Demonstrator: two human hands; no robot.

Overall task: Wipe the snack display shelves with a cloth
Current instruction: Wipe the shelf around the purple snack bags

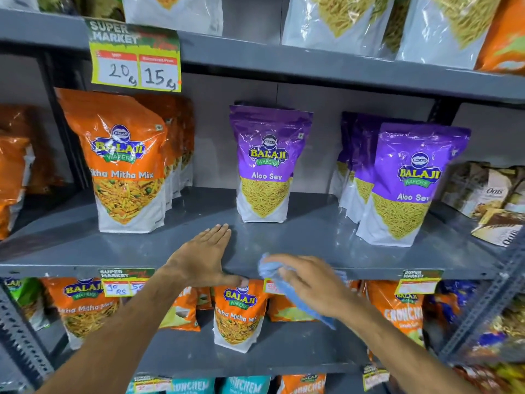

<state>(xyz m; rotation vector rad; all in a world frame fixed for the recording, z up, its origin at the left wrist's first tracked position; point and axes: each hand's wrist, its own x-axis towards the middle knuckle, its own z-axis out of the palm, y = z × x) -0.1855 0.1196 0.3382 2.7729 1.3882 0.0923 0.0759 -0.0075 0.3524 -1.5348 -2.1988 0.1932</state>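
Note:
A grey metal shelf runs across the middle of the head view. My left hand lies flat and open on its front part, fingers together, thumb hooked over the front edge. My right hand holds a crumpled blue cloth at the shelf's front edge, just right of my left hand; part of the cloth hangs below the edge. An orange Tikha Mitha Mix bag stands at the left of the shelf. Two purple Aloo Sev bags stand behind, one in the middle and one at the right.
More snack bags fill the shelf above and the shelf below. A price tag hangs from the upper shelf's edge. Brown oats packs sit at the far right. A perforated upright post stands at the right.

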